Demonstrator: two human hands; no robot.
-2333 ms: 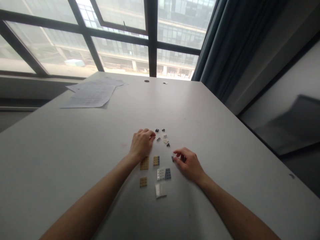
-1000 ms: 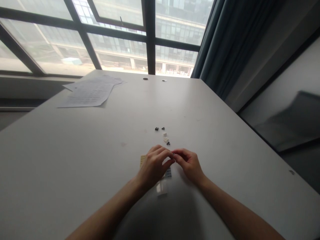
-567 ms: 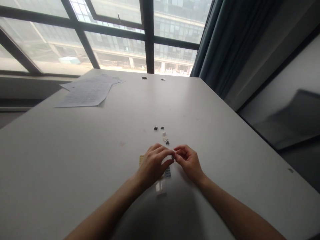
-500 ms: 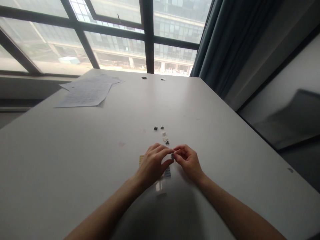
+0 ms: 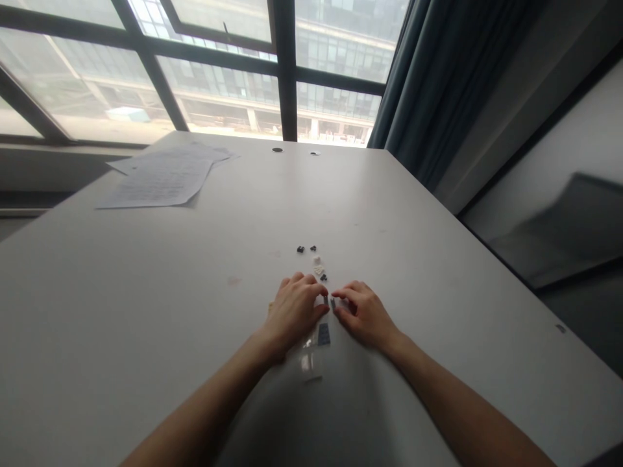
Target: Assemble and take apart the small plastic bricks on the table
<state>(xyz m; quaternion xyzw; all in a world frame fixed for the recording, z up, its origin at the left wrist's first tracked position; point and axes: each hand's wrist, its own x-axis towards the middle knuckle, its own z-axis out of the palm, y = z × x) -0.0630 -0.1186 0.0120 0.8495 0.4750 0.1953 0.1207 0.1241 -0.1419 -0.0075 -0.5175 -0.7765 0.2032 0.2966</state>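
Note:
My left hand pinches a small grey piece between thumb and fingers. Just to its right, my right hand holds another small grey piece in its fingertips. A narrow gap separates the two pieces. Beyond the hands lie small white pieces and small dark pieces, with two more dark clusters farther back. Nearer to me are a dark blue-grey card and a clear plastic bag. A yellow item is mostly hidden behind my left hand.
Printed paper sheets lie at the back left of the white table. Two round fittings sit near its far edge. Behind stand a window and a dark curtain.
My hands have moved slightly apart, and the grey item held between them now shows as two separate pieces. More of the dark card shows. The view has shifted a little.

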